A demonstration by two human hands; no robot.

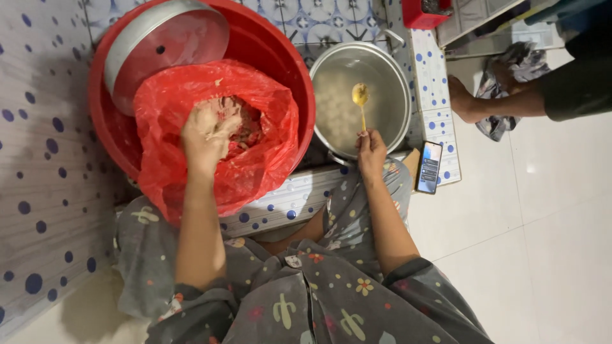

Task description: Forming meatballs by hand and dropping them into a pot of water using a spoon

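My left hand [205, 135] reaches into a red plastic bag [255, 172] and is smeared with the pale minced mixture [245, 124] inside; it seems to grip a lump of it. The bag sits in a big red basin [290, 70]. My right hand [371, 151] holds a spoon [361, 102] by its handle, bowl up, over a metal pot [398, 95] of cloudy water with pale balls in it.
A metal lid [172, 38] leans in the basin behind the bag. A phone [429, 167] lies on the tiled ledge to the right of the pot. Another person's foot [464, 100] and a crumpled cloth [510, 76] are on the white floor at the right.
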